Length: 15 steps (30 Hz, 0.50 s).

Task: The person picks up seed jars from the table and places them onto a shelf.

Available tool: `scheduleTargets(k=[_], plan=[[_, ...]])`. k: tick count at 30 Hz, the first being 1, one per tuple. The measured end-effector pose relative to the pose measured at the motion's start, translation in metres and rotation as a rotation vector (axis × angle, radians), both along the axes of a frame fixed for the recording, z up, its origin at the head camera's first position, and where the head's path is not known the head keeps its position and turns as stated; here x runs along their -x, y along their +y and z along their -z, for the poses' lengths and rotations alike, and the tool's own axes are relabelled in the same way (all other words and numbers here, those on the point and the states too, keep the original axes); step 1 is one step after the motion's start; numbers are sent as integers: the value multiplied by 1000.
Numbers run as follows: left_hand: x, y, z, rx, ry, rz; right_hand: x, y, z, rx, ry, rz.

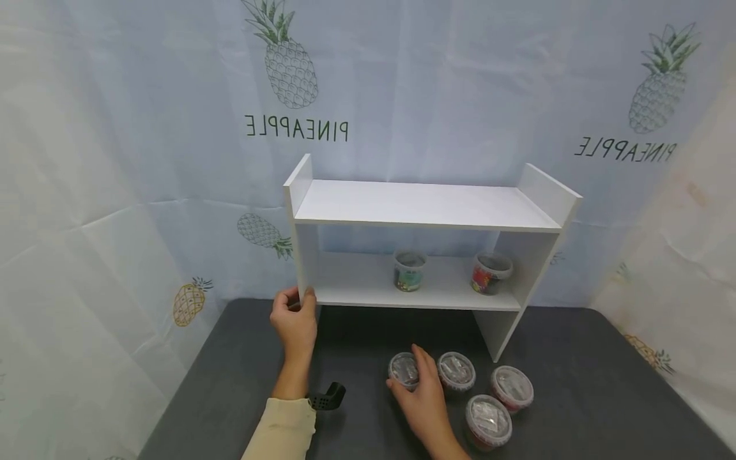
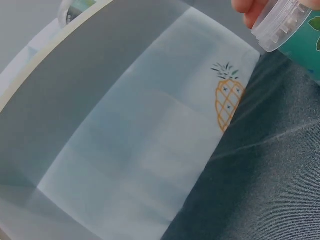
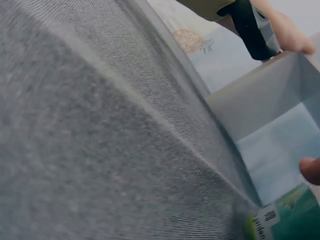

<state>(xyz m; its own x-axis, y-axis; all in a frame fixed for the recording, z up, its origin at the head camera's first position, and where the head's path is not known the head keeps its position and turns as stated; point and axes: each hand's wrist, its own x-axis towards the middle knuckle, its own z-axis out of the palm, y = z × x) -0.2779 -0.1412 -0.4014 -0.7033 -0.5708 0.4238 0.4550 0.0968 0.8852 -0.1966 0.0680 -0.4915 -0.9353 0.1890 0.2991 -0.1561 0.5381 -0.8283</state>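
A small white two-tier shelf (image 1: 422,203) stands on the dark table. My left hand (image 1: 296,322) grips the shelf's left side panel near the lower board, thumb in front. My right hand (image 1: 422,393) holds a lidded plastic tub (image 1: 404,369), thumb on its left and fingers on the far right. In the right wrist view that tub (image 3: 295,217) shows a green label with a printed code, beside my right thumb (image 3: 311,170). Its clear rim and teal label (image 2: 302,42) appear at the left wrist view's upper right corner.
Right of my right hand stand several lidded tubs: one close by (image 1: 457,371), one in front (image 1: 488,421), another farther right (image 1: 512,388). On the lower board sit a green-labelled tub (image 1: 409,270) and a red-labelled tub (image 1: 491,273). A pineapple-print curtain (image 1: 402,89) hangs behind.
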Motion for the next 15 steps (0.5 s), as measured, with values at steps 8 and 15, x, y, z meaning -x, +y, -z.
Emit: scheduleTargets(k=[8,15], plan=[[-1,-1,0,4,9,4,1,3,10,147,-77,7],[1,-1,2,-7,16,10,-1,4,15,185,-150,14]])
